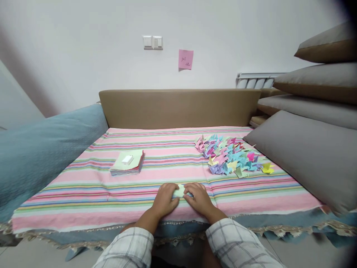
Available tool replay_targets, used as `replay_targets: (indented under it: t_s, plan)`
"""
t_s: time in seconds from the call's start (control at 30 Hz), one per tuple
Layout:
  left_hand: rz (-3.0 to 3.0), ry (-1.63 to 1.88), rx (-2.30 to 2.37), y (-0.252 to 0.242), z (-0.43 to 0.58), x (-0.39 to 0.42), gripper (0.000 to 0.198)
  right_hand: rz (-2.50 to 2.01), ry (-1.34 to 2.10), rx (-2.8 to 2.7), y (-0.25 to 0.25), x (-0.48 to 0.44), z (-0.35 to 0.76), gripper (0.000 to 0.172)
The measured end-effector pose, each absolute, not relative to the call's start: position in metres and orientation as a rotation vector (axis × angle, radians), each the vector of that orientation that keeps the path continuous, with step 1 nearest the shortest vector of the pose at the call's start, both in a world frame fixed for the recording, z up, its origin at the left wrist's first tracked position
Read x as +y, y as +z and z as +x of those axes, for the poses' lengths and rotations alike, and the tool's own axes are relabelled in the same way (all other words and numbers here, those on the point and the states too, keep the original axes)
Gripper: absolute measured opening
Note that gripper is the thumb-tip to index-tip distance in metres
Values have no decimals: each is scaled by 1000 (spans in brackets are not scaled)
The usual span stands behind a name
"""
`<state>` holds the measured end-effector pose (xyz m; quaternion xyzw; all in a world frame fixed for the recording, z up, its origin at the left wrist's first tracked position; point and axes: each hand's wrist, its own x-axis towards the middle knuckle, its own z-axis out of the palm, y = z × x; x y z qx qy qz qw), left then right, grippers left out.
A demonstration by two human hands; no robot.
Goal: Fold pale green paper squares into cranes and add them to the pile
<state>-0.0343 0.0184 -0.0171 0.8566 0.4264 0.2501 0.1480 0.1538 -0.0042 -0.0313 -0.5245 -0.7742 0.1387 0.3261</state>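
Observation:
A small folded piece of pale green paper (180, 191) lies between my hands on the striped cloth, near its front edge. My left hand (166, 198) grips the paper's left side, thumb and fingers pressed close on it. On the opposite side my right hand (198, 198) pinches the right end the same way. Fingers cover both ends of the paper, so its full shape is hidden. A heap of folded paper cranes (230, 156) in many colours spreads beyond my right hand. Farther off to the left sits a stack of square coloured paper (128, 163).
A small white block (127, 159) rests on the paper stack. The striped cloth (167, 149) covers the seat up to a brown backrest (178, 109). Grey cushions (312, 145) pile up at the right, and a blue-covered armrest (55, 145) bounds the left. A pink note (185, 59) sticks to the wall.

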Motion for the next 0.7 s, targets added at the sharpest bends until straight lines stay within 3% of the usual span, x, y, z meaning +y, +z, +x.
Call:
replay_targets:
  t_s: [0.2, 0.7]
  plan:
    - [2399, 804, 1234, -19, -31, 21, 4, -1409, 398, -1984, -31, -5, 151, 10]
    - [2370, 886, 1325, -27, -26, 26, 9, -1523, 326, -1884, -33, 2, 141, 11]
